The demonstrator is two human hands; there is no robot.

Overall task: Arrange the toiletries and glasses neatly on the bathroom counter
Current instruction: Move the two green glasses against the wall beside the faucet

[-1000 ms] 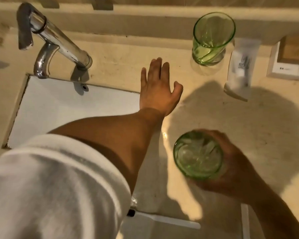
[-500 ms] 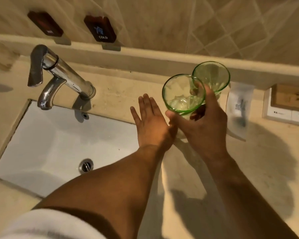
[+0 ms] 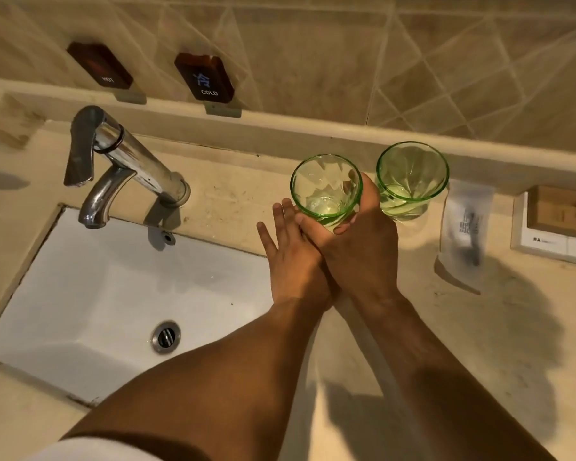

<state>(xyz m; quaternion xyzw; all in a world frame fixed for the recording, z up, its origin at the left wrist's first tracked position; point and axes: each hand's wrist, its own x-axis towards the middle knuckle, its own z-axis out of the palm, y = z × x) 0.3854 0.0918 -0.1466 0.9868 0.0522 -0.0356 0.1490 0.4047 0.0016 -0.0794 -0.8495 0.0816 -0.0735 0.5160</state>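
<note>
Fingers of the right hand [image 3: 356, 247] curl round the near glass [image 3: 326, 189], holding it upright just left of the far glass [image 3: 412, 176], which stands on the counter [image 3: 479, 327] by the back ledge. Whether the held glass touches the counter cannot be told. Left hand [image 3: 291, 257] lies flat, fingers straight, left of the held glass. Sachet [image 3: 464, 231] and box [image 3: 559, 224] sit right of the far glass; tap [image 3: 123, 164] and sink [image 3: 113, 287] lie left.
</note>
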